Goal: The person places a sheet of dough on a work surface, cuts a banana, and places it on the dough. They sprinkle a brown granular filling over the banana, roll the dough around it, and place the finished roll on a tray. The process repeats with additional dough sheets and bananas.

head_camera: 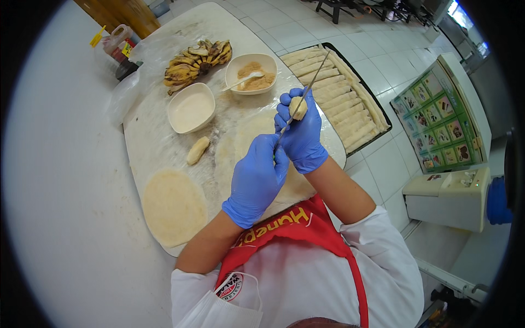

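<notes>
My left hand point(256, 176), in a blue glove, grips the handle of a long thin knife point(315, 76). Its blade slants up and to the right, crossing a peeled banana point(299, 108) held in my gloved right hand point(305, 135). The right fingers curl around the fruit, hiding part of it. Beneath both hands lie thin, pale dough wrappers point(229, 164), partly covered by them. A separate round wrapper point(174, 207) is at the table's near left. Between that wrapper and a white bowl point(191, 108) rests another peeled banana point(198, 151).
A bunch of spotted bananas point(192, 63) lies at the far side. Beside it, a bowl point(231, 67) contains brown sugar-like grains and a white spoon point(242, 81). Right of the table point(141, 135), a black tray point(369, 92) holds rows of rolled wrappers point(338, 102). Bottles point(119, 47) stand against the wall.
</notes>
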Action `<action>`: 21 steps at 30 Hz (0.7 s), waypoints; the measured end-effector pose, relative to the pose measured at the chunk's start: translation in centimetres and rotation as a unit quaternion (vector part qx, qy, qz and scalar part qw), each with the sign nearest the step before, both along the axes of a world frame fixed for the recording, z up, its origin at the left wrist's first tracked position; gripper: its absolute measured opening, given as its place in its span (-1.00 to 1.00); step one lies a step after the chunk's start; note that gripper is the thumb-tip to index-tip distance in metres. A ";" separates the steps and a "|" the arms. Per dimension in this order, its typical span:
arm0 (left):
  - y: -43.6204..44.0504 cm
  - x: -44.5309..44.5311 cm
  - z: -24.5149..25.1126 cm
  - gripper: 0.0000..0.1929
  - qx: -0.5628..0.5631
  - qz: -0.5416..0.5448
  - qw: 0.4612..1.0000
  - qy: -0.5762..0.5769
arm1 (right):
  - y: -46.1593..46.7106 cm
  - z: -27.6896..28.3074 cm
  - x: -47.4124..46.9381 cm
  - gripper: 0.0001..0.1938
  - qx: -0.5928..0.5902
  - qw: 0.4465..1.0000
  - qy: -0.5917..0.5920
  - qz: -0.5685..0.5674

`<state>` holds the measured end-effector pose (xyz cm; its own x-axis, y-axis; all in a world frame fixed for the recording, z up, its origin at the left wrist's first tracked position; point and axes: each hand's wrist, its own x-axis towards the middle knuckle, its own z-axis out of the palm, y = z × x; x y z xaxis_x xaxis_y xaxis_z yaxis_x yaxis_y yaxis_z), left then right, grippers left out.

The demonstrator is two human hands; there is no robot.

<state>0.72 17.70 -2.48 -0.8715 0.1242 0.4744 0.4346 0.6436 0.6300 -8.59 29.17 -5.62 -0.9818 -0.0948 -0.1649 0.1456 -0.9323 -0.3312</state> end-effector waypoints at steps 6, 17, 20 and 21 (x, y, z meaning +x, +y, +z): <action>-0.2 0.3 0.0 -0.76 -0.004 0.020 1.000 0.011 | -1.4 0.7 0.5 -0.61 0.039 0.996 0.078 -0.017; -0.4 1.5 -0.1 -0.71 -0.012 0.008 1.000 -0.008 | -2.2 3.6 1.8 -0.57 0.134 0.985 0.093 -0.056; -0.3 1.8 -0.8 -0.72 -0.020 0.016 1.000 -0.010 | -2.2 3.9 2.5 -0.54 0.157 0.977 0.134 -0.061; -0.3 1.7 -0.8 -0.72 -0.014 0.017 1.000 -0.004 | -2.3 4.1 2.7 -0.54 0.163 0.976 0.131 -0.066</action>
